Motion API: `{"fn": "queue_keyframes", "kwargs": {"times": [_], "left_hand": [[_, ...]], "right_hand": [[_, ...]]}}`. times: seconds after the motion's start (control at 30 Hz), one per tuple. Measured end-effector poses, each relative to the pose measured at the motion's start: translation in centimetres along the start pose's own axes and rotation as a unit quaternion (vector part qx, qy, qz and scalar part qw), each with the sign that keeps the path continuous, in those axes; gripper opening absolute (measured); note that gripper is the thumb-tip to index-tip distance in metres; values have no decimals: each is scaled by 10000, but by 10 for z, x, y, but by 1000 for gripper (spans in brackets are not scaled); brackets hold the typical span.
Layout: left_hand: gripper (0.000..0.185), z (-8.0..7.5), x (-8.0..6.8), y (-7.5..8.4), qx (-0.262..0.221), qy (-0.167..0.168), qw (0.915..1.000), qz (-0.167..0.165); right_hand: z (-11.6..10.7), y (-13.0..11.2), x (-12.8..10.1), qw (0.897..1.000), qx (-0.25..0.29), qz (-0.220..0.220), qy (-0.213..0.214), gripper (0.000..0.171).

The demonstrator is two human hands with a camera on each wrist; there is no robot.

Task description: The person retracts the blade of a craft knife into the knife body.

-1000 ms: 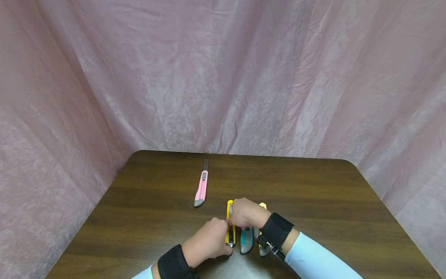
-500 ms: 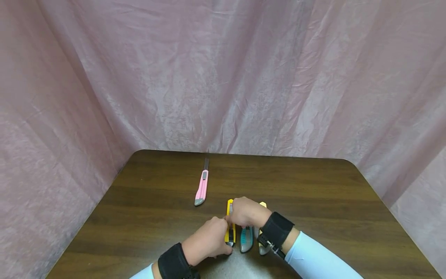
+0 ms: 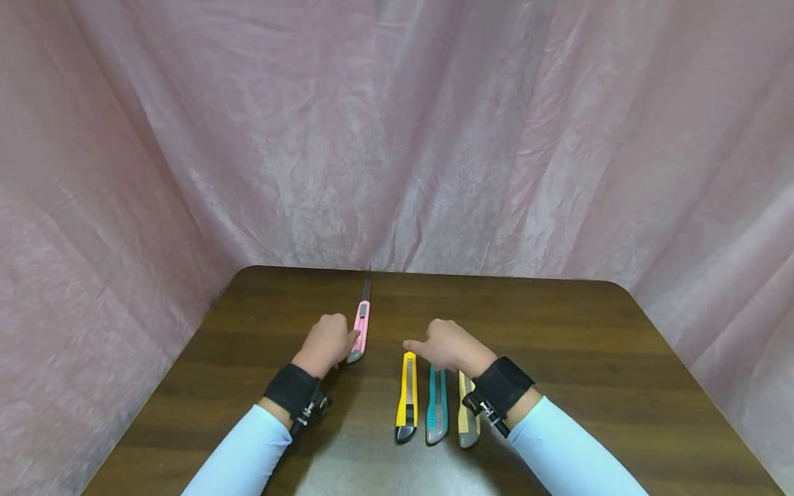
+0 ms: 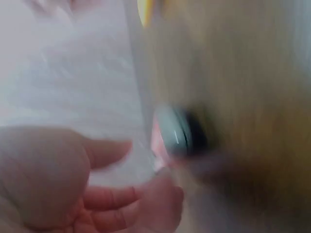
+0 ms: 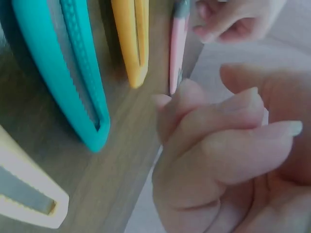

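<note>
A pink utility knife (image 3: 362, 322), blade extended, lies on the wooden table left of centre. Beside its handle is my left hand (image 3: 326, 342), thumb overlapping it in the head view. Blurred in the left wrist view, the thumb stays apart from the fingers, with the knife's grey end (image 4: 171, 130) just beyond them. My right hand (image 3: 448, 344) hovers near the far ends of a yellow utility knife (image 3: 406, 399), a teal one (image 3: 437, 406) and a pale yellow one (image 3: 468, 421). In the right wrist view its fingers (image 5: 214, 145) are loosely bent and hold nothing.
The brown wooden table (image 3: 546, 324) has rounded far corners. Behind it hangs a pink curtain (image 3: 397, 138). Black straps with small devices wrap both wrists, including the left wrist strap (image 3: 291, 390).
My left hand has let go of the yellow knife and moved left and away to the pink one. My right hand has shifted slightly farther off, uncovering the knives in the row.
</note>
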State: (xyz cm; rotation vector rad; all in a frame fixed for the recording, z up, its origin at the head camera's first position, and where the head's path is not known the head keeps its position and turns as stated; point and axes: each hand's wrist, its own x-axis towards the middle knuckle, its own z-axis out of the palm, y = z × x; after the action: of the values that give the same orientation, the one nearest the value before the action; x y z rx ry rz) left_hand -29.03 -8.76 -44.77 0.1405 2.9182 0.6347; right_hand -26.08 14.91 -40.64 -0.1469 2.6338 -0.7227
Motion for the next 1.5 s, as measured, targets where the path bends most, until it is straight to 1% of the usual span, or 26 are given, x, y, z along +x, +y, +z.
{"fn": "queue_keyframes", "kwargs": {"times": [0.03,0.1,0.17,0.2,0.3,0.47,0.57,0.63,0.7,0.77,0.9,1.0,1.07,1.13,1.2,1.33,1.37,1.43,1.5], "left_hand": [[39,-1,10,-5,2,-156,9998,-82],[39,-2,24,-12,-123,-588,9979,-257],[38,-1,31,-14,-260,-917,9948,-346],[36,-1,33,-13,-334,-995,9938,-373],[32,1,36,-8,-447,-1060,9927,-362],[29,4,37,5,-777,-1139,9893,-485],[28,7,30,12,-1218,-1043,9862,-420],[28,10,23,18,-1655,-987,9809,-265],[29,13,12,26,-2144,-949,9721,-3],[32,18,1,35,-2528,-961,9623,302],[38,28,-21,50,-3042,-1036,9421,961],[39,35,-34,57,-3363,-1087,9264,1298],[38,37,-41,61,-3591,-1100,9153,1458],[35,39,-48,63,-3814,-1130,9032,1611],[32,41,-53,64,-4021,-1150,8897,1831],[30,49,-60,65,-4492,-1270,8547,2272],[30,50,-62,65,-4579,-1280,8479,2344],[30,53,-64,64,-4735,-1261,8369,2438],[30,54,-66,64,-4811,-1136,8320,2518]], "right_hand": [[-2,2,3,10000,91,15,13,55],[-6,6,6,9997,243,-31,35,56],[-8,9,8,9994,330,-139,33,58],[-8,11,8,9991,375,-183,44,58],[-8,14,10,9979,591,-249,78,54],[-6,20,14,9940,1064,-257,69,52],[-3,24,21,9882,1488,-359,65,52],[0,26,26,9824,1810,-445,102,51],[2,28,31,9753,2143,-506,183,51],[5,29,34,9656,2516,-562,351,49],[7,30,32,9366,3315,-742,856,44],[6,29,25,9151,3742,-933,1177,41],[3,28,19,9056,3876,-1050,1365,40],[0,26,13,8993,3937,-1151,1518,38],[-3,24,5,8954,3919,-1262,1694,38],[-8,20,-13,8882,3901,-1487,1918,35],[-9,19,-17,8861,3927,-1536,1927,35],[-9,17,-25,8820,3989,-1625,1913,36],[-10,16,-33,8779,4057,-1653,1934,36]]}}
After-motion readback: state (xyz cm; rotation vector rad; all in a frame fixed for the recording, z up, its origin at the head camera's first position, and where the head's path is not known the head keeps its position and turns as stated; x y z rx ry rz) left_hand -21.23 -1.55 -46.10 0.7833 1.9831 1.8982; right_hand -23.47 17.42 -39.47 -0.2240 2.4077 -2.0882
